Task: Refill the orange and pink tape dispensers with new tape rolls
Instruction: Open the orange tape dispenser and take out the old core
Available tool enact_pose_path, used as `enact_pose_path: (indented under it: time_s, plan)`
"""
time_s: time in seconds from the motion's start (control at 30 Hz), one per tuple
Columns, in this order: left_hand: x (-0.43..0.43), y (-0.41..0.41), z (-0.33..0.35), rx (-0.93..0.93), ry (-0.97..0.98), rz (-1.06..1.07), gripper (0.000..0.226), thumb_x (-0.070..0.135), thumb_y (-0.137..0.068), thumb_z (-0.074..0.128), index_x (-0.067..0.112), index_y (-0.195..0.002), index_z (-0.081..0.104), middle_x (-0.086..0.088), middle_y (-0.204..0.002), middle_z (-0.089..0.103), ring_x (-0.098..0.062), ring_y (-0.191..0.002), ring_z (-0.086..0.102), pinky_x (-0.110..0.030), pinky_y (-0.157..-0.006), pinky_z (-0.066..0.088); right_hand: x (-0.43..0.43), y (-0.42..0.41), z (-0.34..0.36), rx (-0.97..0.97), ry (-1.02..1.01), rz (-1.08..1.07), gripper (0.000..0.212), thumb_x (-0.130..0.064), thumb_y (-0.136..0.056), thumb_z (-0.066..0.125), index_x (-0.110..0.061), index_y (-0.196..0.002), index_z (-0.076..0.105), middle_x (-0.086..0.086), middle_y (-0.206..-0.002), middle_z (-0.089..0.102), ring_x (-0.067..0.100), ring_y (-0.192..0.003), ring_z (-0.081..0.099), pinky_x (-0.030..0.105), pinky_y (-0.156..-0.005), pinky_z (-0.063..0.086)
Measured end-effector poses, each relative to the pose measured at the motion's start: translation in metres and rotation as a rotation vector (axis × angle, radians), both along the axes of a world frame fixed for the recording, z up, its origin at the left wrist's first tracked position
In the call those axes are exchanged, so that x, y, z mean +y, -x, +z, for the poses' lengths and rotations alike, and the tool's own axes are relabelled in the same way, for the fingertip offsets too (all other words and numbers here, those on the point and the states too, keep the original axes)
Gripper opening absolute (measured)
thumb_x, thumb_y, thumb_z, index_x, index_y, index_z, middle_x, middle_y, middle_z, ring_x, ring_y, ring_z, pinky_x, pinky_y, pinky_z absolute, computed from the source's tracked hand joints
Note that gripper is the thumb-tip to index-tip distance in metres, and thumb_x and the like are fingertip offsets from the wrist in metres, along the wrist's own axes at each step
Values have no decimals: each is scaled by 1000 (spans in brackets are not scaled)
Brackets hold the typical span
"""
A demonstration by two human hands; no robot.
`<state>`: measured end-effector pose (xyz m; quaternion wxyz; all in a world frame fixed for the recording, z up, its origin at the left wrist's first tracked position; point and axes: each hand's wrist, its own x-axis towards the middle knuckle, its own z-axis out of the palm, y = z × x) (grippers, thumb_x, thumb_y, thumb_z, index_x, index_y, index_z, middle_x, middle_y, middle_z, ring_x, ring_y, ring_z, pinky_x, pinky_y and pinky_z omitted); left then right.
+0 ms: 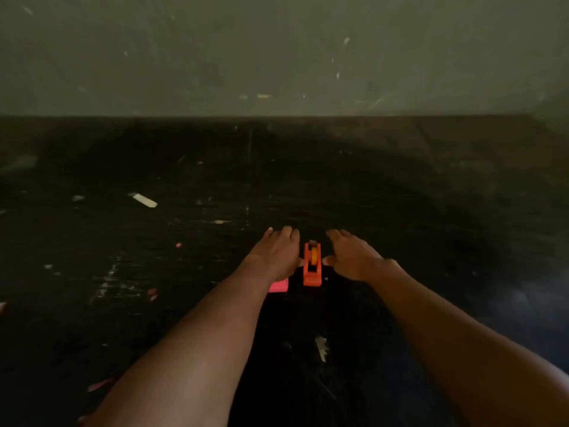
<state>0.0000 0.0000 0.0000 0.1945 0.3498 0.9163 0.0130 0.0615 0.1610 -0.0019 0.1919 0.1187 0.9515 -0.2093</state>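
The orange tape dispenser [312, 264] stands on the dark table [431, 211] between my flat, empty hands, long axis pointing away from me, nearer my right hand [354, 257], while my left hand [277, 257] covers the pink dispenser [279, 286].

The orange tape dispenser [312, 264] stands upright between both grips, a yellowish roll [314, 256] seated in it. The pink dispenser [279, 286] lies mostly hidden under the left grip [277, 252].
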Motion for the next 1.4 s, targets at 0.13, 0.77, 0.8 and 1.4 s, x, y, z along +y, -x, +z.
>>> enact_pose_path:
  time_s: [0.13,0.77,0.8,1.4]
  plan:
    - [10,14,-16,-36,93,-54,77,38,-94,63,6,-154,26,-16,-155,34,-31,-142,36,-48,-121,17,8,15,-19,-74,44,29,69,-26,-88,69,-18,-148,35,8,-146,45,26,-132,47,43,-107,39]
    - [17,2,-13,-8,36,-68,57,37,-90,68,13,-138,49,-12,-139,50,-27,-133,47,-46,-122,13,9,-1,-13,6,132,63,70,-22,-86,72,-23,-147,39,2,-140,55,21,-130,51,40,-108,40]
    - [13,-4,-8,4,30,-63,57,36,-90,68,13,-138,49,-11,-139,50,-27,-133,47,-46,-122,12,5,-7,-7,21,134,62,68,-22,-86,72,-23,-146,41,2,-138,56,21,-128,53,40,-107,42]
    - [-125,-198,16,-190,-247,16,42,33,-82,77,25,-118,57,0,-123,59,-20,-110,62,-42,-94,53,-124,-214,29,135,71,29,48,-27,-81,77,-26,-124,57,-3,-107,65,16,-99,64,32,-84,52]
